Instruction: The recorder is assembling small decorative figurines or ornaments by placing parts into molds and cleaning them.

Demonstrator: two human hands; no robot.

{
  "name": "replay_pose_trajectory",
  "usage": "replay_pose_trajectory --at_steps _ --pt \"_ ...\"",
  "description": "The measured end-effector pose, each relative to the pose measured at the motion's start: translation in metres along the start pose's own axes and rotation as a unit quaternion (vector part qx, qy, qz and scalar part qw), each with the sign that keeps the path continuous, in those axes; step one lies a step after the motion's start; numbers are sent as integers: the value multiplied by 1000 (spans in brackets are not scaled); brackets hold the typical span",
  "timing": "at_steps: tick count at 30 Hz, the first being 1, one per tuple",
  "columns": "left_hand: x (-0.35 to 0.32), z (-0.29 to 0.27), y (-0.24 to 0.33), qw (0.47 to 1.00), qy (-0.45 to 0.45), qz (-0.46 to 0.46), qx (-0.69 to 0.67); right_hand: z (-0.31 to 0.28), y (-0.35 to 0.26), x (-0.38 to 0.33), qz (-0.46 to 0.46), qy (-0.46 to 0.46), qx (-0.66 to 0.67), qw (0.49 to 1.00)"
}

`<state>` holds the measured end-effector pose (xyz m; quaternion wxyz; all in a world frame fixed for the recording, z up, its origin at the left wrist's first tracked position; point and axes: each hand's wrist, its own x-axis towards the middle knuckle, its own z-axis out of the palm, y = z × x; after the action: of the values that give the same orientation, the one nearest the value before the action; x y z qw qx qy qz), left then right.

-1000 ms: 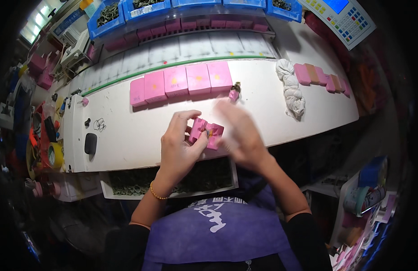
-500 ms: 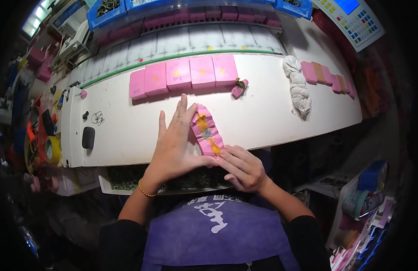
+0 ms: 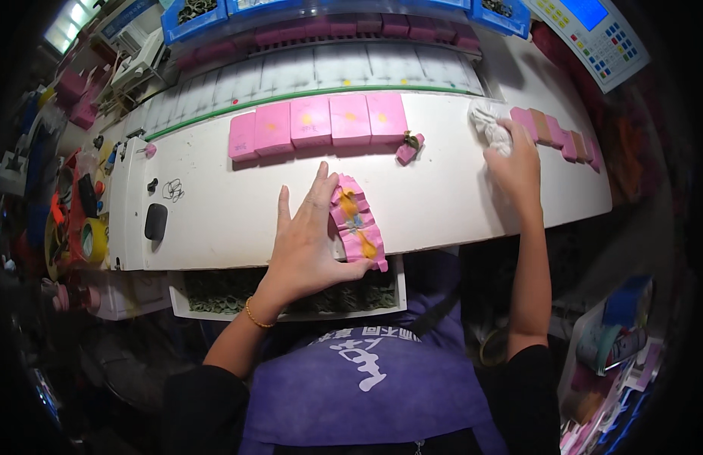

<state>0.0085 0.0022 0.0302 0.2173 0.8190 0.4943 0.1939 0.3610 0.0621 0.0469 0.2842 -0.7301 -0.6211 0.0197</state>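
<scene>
My left hand (image 3: 309, 243) lies flat on the white table (image 3: 215, 220), fingers spread, its thumb against a fanned row of pink cards with yellow marks (image 3: 357, 222) near the front edge. My right hand (image 3: 514, 167) reaches to the far right and rests on a white cloth bundle (image 3: 488, 125). A row of pink square packets (image 3: 317, 123) lies further back on the table, with one small pink piece (image 3: 407, 149) beside its right end.
More pink and brown packets (image 3: 556, 133) line the right end. A black oval object (image 3: 155, 221) lies at the left. An open drawer of green rubber bands (image 3: 237, 292) sits under the front edge. Blue bins (image 3: 192, 15) stand behind; a yellow tape roll (image 3: 93, 240) is at left.
My right hand left the fanned pink cards and moved up to the right onto the white cloth. My left hand stayed flat beside the cards.
</scene>
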Motion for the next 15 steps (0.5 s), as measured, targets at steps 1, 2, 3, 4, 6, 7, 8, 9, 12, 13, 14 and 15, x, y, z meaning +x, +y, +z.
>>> replay_pose_trajectory --at_steps 1,2,3,4,6,7,8,9,12,13,14,15 --pt "-1 0 0 1000 2 0 6 -3 -14 -7 -7 -2 4 1000" --pt "-4 0 0 1000 3 -4 13 -7 -29 -22 -57 7 49 997" --pt "-4 -1 1 1000 4 -6 12 -13 -43 -41 -101 19 88 991" --pt "-5 0 0 1000 3 -8 8 -11 -55 -56 -135 38 156 978" --pt "-4 0 -2 1000 0 -9 5 -6 -82 -84 -230 94 234 940" --pt "-3 2 -2 1000 -3 -6 4 2 -88 -95 -290 95 233 923" --pt "-2 2 -1 1000 -6 -5 7 -4 -103 -100 -339 11 179 923" --pt "-2 3 -2 1000 -9 -3 6 -2 -117 -107 -332 -67 128 932" --pt "1 2 -2 1000 -10 -2 -16 -1 -122 -101 -349 -208 83 910" --pt "-1 1 -1 1000 -7 -5 -20 -5 -123 -101 -350 -209 84 909" --pt "-3 1 0 1000 -5 -8 -24 -12 -126 -100 -351 -165 104 916" --pt "-4 1 -1 1000 -5 -10 -26 -16 -127 -100 -350 -121 124 920"
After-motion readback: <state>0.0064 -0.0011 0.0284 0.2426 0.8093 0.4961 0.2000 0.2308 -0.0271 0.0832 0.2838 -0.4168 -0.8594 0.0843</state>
